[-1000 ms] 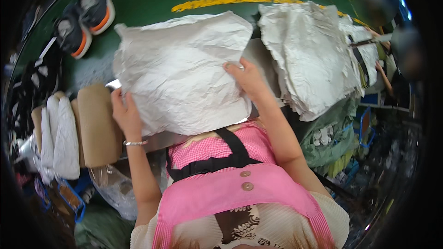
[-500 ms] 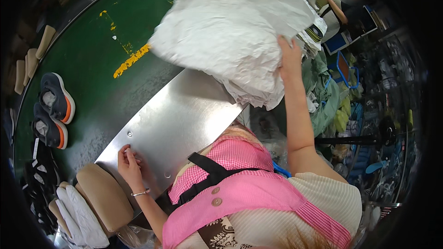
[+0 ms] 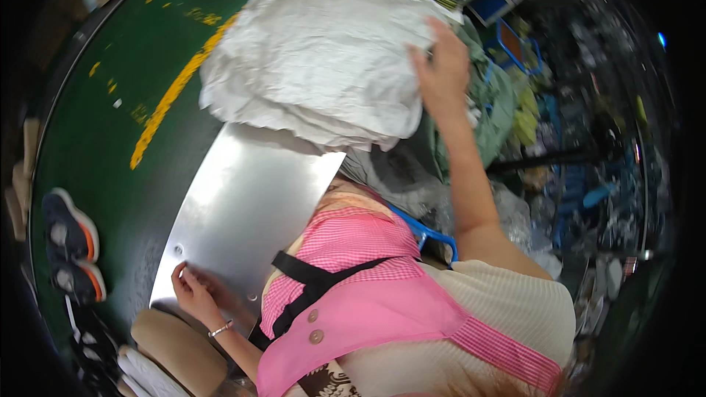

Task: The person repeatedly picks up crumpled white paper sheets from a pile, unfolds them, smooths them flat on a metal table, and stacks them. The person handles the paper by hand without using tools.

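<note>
My right hand (image 3: 441, 66) is stretched up and to the right, gripping the edge of a stack of crumpled white paper sheets (image 3: 316, 59) held over the far end of a bare metal work surface (image 3: 250, 206). My left hand (image 3: 193, 290) rests on the near left corner of that metal surface, fingers curled and holding nothing. A pink apron (image 3: 353, 301) covers my front.
A green floor (image 3: 110, 125) with a yellow line (image 3: 176, 88) lies to the left. Dark shoes with orange soles (image 3: 70, 242) sit at the left edge. Tan and white shoe parts (image 3: 173, 353) are stacked at lower left. Green fabric (image 3: 500, 103) and clutter fill the right.
The paper stack was lifted off the metal surface and swung up to the right with my right hand. My left hand let go of it and stayed on the surface's near corner.
</note>
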Tool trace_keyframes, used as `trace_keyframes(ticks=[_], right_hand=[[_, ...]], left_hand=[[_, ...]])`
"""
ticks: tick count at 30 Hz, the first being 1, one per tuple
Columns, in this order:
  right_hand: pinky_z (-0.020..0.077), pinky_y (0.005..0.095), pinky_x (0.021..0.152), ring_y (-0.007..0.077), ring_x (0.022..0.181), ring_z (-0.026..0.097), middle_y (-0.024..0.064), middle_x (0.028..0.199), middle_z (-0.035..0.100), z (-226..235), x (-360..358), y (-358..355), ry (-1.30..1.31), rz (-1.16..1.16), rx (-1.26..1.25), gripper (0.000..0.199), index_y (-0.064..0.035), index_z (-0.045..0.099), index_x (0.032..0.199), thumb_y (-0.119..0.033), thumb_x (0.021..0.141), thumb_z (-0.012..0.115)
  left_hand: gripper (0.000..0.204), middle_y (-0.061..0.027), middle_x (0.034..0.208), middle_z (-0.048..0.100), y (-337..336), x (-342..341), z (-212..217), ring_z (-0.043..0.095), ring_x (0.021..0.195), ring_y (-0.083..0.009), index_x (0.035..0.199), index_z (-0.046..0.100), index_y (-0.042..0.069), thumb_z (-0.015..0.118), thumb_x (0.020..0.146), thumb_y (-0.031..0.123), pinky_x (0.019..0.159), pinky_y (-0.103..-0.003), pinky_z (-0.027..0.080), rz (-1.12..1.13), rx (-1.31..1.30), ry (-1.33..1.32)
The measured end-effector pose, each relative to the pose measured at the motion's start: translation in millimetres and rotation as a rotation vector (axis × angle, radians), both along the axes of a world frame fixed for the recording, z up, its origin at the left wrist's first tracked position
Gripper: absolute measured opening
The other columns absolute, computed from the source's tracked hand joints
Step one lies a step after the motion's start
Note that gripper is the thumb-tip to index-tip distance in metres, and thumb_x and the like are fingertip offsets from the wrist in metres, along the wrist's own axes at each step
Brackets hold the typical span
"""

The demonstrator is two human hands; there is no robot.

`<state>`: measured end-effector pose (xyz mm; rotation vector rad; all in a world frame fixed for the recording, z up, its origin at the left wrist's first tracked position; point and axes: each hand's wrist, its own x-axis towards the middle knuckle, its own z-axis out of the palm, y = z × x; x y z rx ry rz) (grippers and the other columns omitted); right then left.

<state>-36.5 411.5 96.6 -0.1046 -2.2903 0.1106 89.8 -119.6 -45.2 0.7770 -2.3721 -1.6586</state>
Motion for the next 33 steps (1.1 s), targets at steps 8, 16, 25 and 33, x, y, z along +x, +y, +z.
trace_keyframes(ticks=[8,16,25,33], right_hand=[[0.0147,0.0653,0.114,0.0465,0.142,0.027,0.0141,0.154,0.038,-119,-78,-45,-0.553,0.057,0.066,0.062,-0.0304,0.049,0.145,-0.060,0.091,0.054],[0.0380,0.0433,0.108,0.0338,0.130,0.048,0.0141,0.138,0.055,-50,-35,-17,-0.291,0.378,-0.311,0.048,-0.0153,0.059,0.134,-0.037,0.092,0.064],[0.0526,0.0395,0.083,0.0343,0.098,0.067,0.0151,0.107,0.070,-120,92,205,-0.201,-0.385,-0.479,0.029,-0.0093,0.068,0.117,-0.025,0.094,0.059],[0.0525,0.0502,0.083,0.0436,0.090,0.067,0.0228,0.091,0.069,-291,214,302,-0.709,-0.780,-0.554,0.025,-0.0063,0.074,0.091,-0.023,0.087,0.056]], left_hand=[[0.019,-0.0068,0.081,0.060,5,-12,0,0.056,0.068,-0.0155,0.112,0.063,0.004,0.050,0.102,0.013,0.062,-0.030,0.047,-0.115,-0.520,0.022],[0.022,-0.0144,0.096,0.064,0,-2,8,0.059,0.078,-0.0223,0.114,0.063,0.000,0.047,0.101,0.008,0.072,-0.034,0.049,-0.090,-0.687,-0.034],[0.026,-0.0197,0.102,0.065,-14,-2,9,0.065,0.085,-0.0309,0.118,0.058,0.002,0.042,0.099,0.008,0.077,-0.039,0.052,-0.111,-0.824,-0.104],[0.021,-0.0223,0.095,0.062,-32,-6,5,0.061,0.076,-0.0339,0.116,0.054,0.004,0.042,0.099,0.009,0.067,-0.041,0.048,-0.062,-0.878,-0.214]])
